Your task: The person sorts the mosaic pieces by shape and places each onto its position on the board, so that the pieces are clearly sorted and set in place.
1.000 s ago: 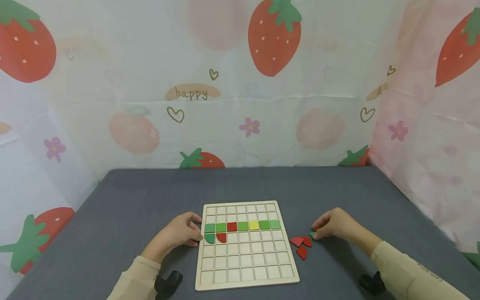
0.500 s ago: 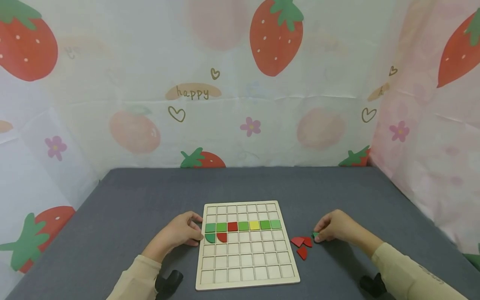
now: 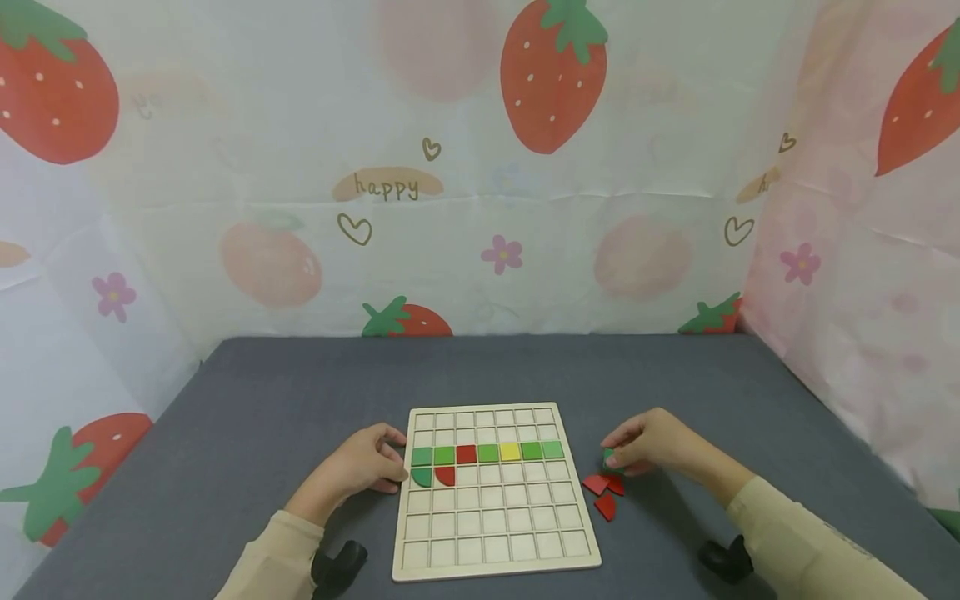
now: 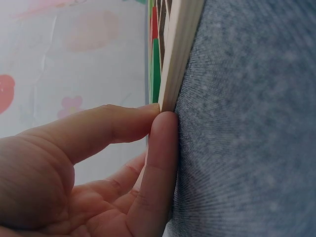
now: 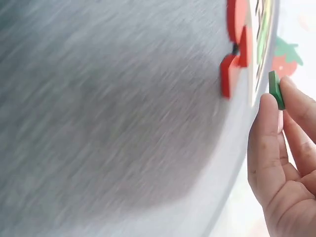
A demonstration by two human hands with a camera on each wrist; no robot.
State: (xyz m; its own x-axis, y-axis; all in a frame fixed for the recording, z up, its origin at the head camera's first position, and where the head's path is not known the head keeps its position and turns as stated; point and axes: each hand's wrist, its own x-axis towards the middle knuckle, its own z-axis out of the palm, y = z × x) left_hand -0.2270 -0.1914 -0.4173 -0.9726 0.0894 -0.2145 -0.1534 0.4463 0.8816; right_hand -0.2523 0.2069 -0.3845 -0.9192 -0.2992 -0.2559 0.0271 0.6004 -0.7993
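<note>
A wooden grid board (image 3: 498,575) lies on the dark grey cloth. One row holds green, red and yellow square tiles (image 3: 510,451). Below their left end sit a green quarter-round tile (image 3: 422,477) and a red one (image 3: 445,476). My left hand (image 3: 365,460) holds the board's left edge; in the left wrist view thumb and finger meet at the wooden edge (image 4: 180,49). My right hand (image 3: 654,442) pinches a small green tile (image 5: 276,90) between thumb and fingertip, raised above the cloth; its outline is partly hidden. Three red tiles (image 3: 604,506) lie beneath it, right of the board.
Grey cloth (image 3: 300,375) covers the table around the board. A printed fabric curtain (image 3: 525,208) with strawberries closes off the back and both sides. Black wrist straps (image 3: 726,560) show under the sleeves.
My right hand has lifted the green tile from the cloth and moved left with it, over the red tiles. My left hand stays at the board's edge.
</note>
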